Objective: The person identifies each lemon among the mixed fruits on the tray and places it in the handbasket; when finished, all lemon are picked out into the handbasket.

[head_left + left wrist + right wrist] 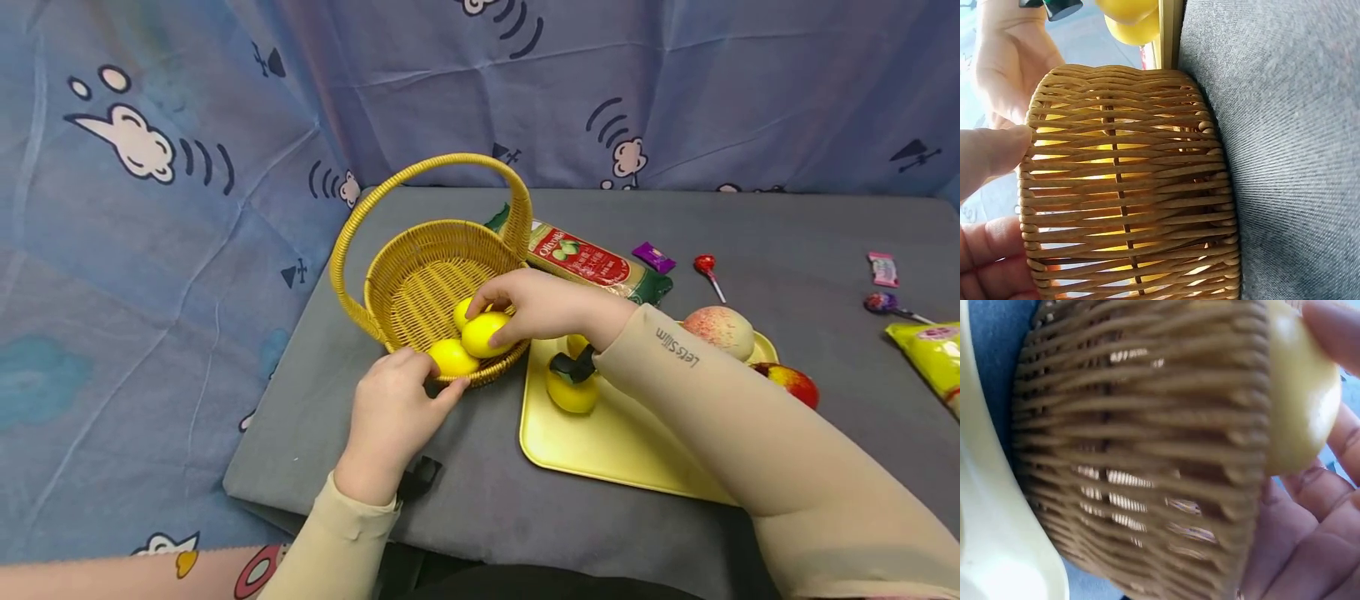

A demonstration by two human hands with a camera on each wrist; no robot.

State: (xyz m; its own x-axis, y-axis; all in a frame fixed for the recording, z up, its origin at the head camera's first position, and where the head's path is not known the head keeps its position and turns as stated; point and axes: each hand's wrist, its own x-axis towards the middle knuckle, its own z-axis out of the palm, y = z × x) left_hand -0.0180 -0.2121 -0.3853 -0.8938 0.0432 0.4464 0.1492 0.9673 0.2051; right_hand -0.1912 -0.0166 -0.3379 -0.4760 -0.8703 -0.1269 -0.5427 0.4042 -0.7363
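A yellow wicker basket [431, 237] with a tall arched handle stands on the grey table. Its near rim is held by my left hand [393, 408]; the thumb presses the rim in the left wrist view and the fingers reach over the edge, beside a lemon [452, 358]. My right hand [551, 304] pinches another lemon [486, 335] between thumb and fingers at the basket's right inner side. In the right wrist view this lemon [1304, 394] shows above the rim. Partly hidden behind it lies a third lemon [463, 313] in the basket.
Right of the basket, a yellow tray [600, 450] carries yellow fruit [572, 393], partly under my right wrist. A peach [720, 331] and a red-yellow fruit [791, 383] lie beyond my forearm. Behind are a pasta packet [585, 260], a purple sweet [654, 257] and a red lollipop [705, 265].
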